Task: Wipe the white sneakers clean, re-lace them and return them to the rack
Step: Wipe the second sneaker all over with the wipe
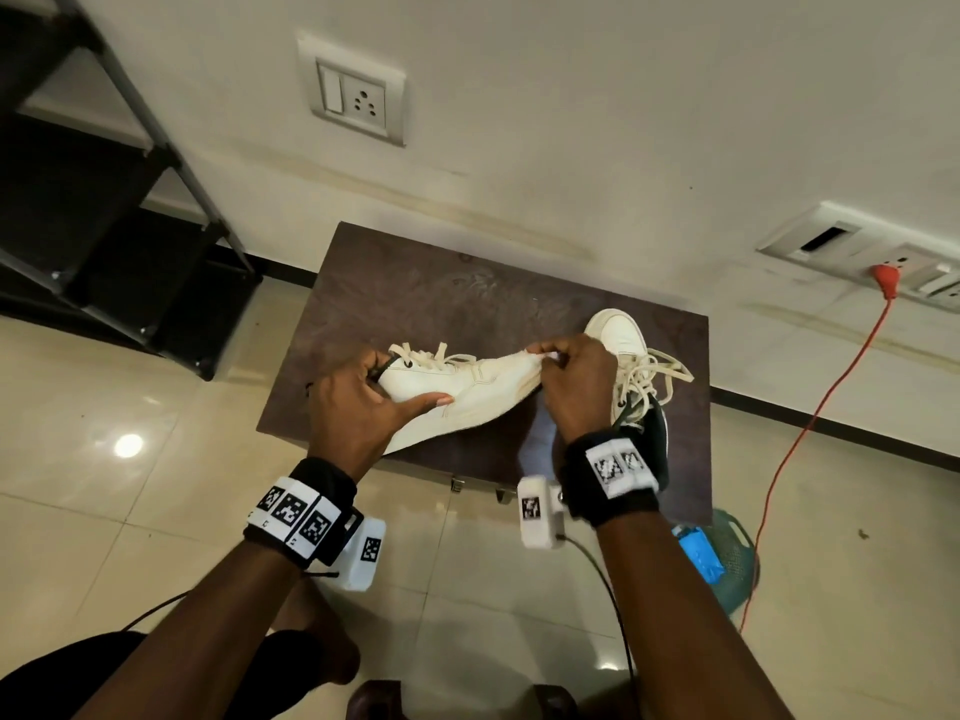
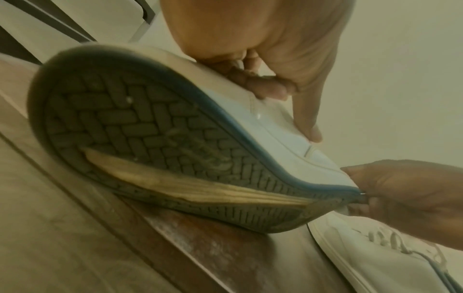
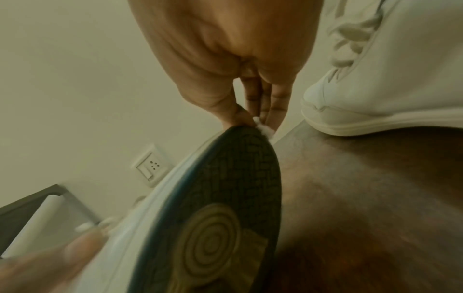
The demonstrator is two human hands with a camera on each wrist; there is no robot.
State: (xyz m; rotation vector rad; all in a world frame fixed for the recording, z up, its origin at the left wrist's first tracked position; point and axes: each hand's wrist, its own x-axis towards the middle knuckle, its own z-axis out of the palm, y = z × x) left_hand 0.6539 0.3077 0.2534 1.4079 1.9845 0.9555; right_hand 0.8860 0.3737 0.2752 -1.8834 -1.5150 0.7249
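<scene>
Sneaker one [image 1: 467,389] held sideways above the dark wooden table [image 1: 415,283], sole facing the person, heel end to the left. Left hand [image 1: 358,402] grips the heel and collar, fingers curled into the opening, thumb stretched flat along the side panel. Right hand [image 1: 574,387] pinches a small white wad [image 3: 261,126] against the toe tip, thumb and fingertips closed on it; can't tell if it is cloth or cotton. Wrist views show the grey herringbone sole [image 2: 155,142] with a blue rim and a tan strip running along it; toe end has a ring pattern. Loose cream laces [image 1: 431,356] stick up near the collar. Sneaker two [image 1: 626,366] rests on the table just right of the right hand, toe pointing to the wall, laces loose and spilling over its side. Black shoe rack [image 1: 104,210] stands on the floor at far left, well apart from the table. Wall socket [image 1: 353,93] above the table; orange cable [image 1: 810,423] runs from a right-hand socket down to the floor. Green basket [image 1: 732,558] with something blue in it sits on the tiles, lower right.
</scene>
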